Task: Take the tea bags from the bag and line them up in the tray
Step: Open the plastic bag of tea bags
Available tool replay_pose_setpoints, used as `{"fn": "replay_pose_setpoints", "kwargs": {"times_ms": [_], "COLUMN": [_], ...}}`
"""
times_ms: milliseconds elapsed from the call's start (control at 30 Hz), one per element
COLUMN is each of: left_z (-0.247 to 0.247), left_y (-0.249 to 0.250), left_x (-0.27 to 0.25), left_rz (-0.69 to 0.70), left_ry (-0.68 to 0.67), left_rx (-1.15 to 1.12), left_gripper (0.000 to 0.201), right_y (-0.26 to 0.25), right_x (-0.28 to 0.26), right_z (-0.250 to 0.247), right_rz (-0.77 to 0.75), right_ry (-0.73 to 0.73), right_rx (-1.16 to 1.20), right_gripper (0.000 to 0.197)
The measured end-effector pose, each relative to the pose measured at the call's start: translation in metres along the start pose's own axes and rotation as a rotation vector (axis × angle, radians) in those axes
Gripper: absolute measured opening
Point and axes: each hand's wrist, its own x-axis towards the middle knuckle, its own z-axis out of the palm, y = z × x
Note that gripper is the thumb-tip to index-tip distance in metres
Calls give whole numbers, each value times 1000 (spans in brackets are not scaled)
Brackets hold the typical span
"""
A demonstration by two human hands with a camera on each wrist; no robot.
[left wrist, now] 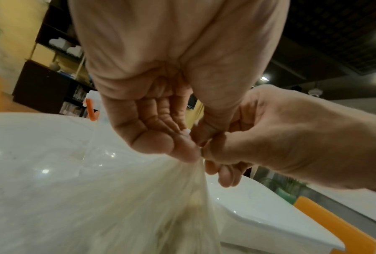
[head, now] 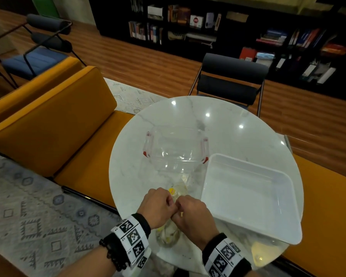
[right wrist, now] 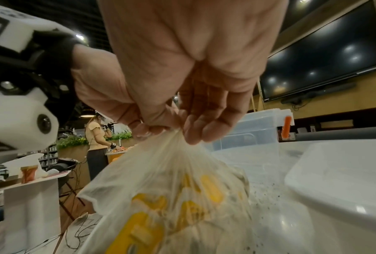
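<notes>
Two hands meet low in the centre of the head view, over the near edge of a round white marble table (head: 238, 120). The left hand (head: 157, 206) and the right hand (head: 192, 213) both pinch the gathered neck of a thin clear plastic bag (head: 168, 234), knuckles almost touching. In the left wrist view the left hand's fingers (left wrist: 152, 130) curl in toward the thumb around the twisted plastic, and the right hand (left wrist: 276, 137) grips the same bunch from the right of the frame. In the right wrist view the right hand's fingers (right wrist: 206, 123) close on the bunched top of the bag (right wrist: 171, 197), which hangs below them across the lower centre of the frame, its body blurred.

Tea bags (right wrist: 143, 228) with yellow tags show through the plastic, all inside the bag; none lies in the tray. The white rectangular tray (head: 212, 196) sits at the lower right of the table in the head view, just beside the hands. A clear plastic box with red clips (head: 176, 148) stands above the hands, near the middle of the table, its corner close to the tray's upper left corner. Dark specks dot the tabletop between bag and tray in the right wrist view.

Orange benches (head: 54, 124) flank the table at left, a black chair (head: 231, 82) stands beyond it, and dark bookshelves (head: 208, 27) fill the upper frame.
</notes>
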Motion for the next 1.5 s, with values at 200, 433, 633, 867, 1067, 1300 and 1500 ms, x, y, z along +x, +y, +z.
{"fn": "replay_pose_setpoints", "kwargs": {"times_ms": [200,433,633,867,1067,1300,1500], "left_z": [-3,1,3,4,3,-2,-1], "left_y": [-2,-6,0,5,3,0,-5], "left_x": [1,2,4,4,3,3,5], "left_rz": [-107,-75,7,33,18,-74,-67], "left_ry": [-94,-55,-34,-32,-37,-85,-86], "left_rx": [-270,-197,-28,54,11,-207,-181], "left_gripper": [25,18,23,25,24,22,21], "right_y": [3,8,5,-7,-9,-6,-1], "right_x": [-9,-15,-6,-2,0,-9,-12], "right_z": [9,8,-4,-21,-20,-11,-16], "right_rz": [86,142,28,113,71,71,201], "right_ry": [227,120,-20,-183,-135,118,-5], "right_rx": [244,370,-16,-133,-145,46,172], "right_gripper": [16,3,6,13,16,18,14]}}
